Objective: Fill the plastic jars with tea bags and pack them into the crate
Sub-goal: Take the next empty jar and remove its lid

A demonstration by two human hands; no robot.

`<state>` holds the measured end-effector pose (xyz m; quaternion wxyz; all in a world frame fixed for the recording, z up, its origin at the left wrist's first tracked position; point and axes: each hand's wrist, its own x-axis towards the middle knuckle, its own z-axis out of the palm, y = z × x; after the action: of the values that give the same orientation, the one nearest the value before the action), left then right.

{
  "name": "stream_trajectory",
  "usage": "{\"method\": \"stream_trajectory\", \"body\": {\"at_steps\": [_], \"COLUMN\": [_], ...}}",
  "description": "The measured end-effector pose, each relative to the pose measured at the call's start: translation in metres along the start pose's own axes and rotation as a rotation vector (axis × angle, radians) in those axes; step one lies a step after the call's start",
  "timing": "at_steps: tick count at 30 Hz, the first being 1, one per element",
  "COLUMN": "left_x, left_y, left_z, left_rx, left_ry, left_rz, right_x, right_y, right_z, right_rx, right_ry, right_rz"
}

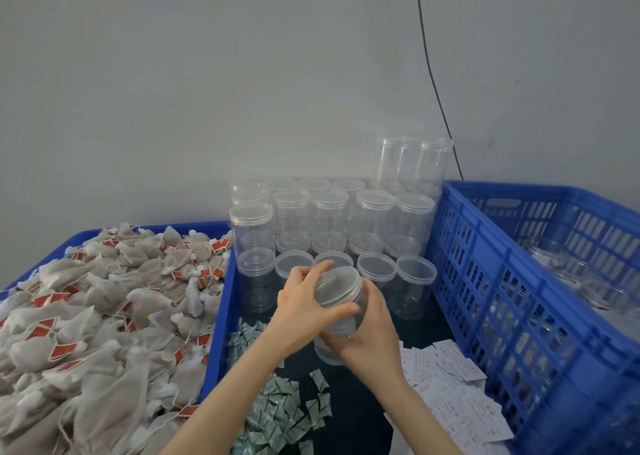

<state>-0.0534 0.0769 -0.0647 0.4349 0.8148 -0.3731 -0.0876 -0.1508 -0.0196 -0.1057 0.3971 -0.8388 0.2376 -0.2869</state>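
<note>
— Clear plastic, thin-walled and round: that is the jar [341, 302] I have between my hands, tilted, its lid toward the wall.

— How are you holding it?

— My left hand [304, 311] curls over the lid [337, 286], thumb across the front of it and fingers over the rim. My right hand [369, 335] wraps the smooth body from below and behind. I see nothing inside the jar.

— And the tea bags?

— To my left, heaped in a blue plastic tray [221, 302]. The tea bags [104, 316] are soft, greyish mesh pouches, lumpy, with white strings and small red paper tags.

— The other jars?

— The stacked jars [332, 226] stand in rows against the grey wall, just beyond my hands: the same transparent cylinders with flat, ridged lids, in two tiers, with two more [414, 160] standing higher at the back right.

— Where is the crate?

— On my right. The blue crate [485, 281] is rigid plastic with slotted, lattice walls, and a few clear jars [568, 267] lie in it.

— Anything else on the table?

— Small crinkly green-and-white sachets [280, 416] scattered on the dark surface beneath my left forearm, and flat white paper slips [453, 399] with red print beside the crate. A thin black cable [429, 67] runs down the wall.
</note>
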Motion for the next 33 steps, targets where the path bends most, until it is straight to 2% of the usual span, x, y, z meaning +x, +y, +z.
{"method": "stream_trajectory", "body": {"at_steps": [3,6,7,8,10,13,16,19,23,30,33], "left_x": [0.005,0.003,0.001,0.001,0.001,0.006,0.013,0.017,0.018,0.027,0.042], "left_y": [-0.005,-0.007,-0.007,-0.007,-0.003,-0.002,-0.012,-0.019,-0.021,-0.024,-0.024], "left_z": [-0.015,-0.024,-0.023,-0.020,-0.011,-0.018,-0.036,-0.031,-0.014,0.020,0.034], "left_rx": [0.091,-0.045,-0.077,-0.074,-0.045,-0.236,-0.410,-0.429,-0.316,0.111,0.393], "left_ry": [-0.183,-0.396,-0.411,-0.368,-0.171,0.137,0.173,0.114,0.068,-0.221,-0.311], "left_rz": [0.078,0.178,0.191,0.195,0.182,0.023,-0.093,-0.171,-0.188,-0.133,-0.036], "right_x": [0.002,0.001,0.001,0.000,-0.003,-0.002,-0.001,0.002,0.005,-0.003,-0.009], "right_y": [0.006,0.010,0.011,0.011,0.010,0.019,0.028,0.041,0.050,0.064,0.071], "right_z": [-0.012,-0.017,-0.016,-0.015,-0.013,-0.009,-0.013,-0.021,-0.033,-0.047,-0.049], "right_rx": [0.060,-0.009,-0.014,-0.030,-0.099,-0.224,-0.090,-0.036,0.142,0.288,0.331], "right_ry": [-0.143,-0.177,-0.180,-0.180,-0.133,0.072,0.073,0.121,0.209,0.213,0.194], "right_rz": [-0.018,-0.071,-0.072,-0.078,-0.132,-0.263,-0.073,-0.022,0.020,0.051,0.084]}}
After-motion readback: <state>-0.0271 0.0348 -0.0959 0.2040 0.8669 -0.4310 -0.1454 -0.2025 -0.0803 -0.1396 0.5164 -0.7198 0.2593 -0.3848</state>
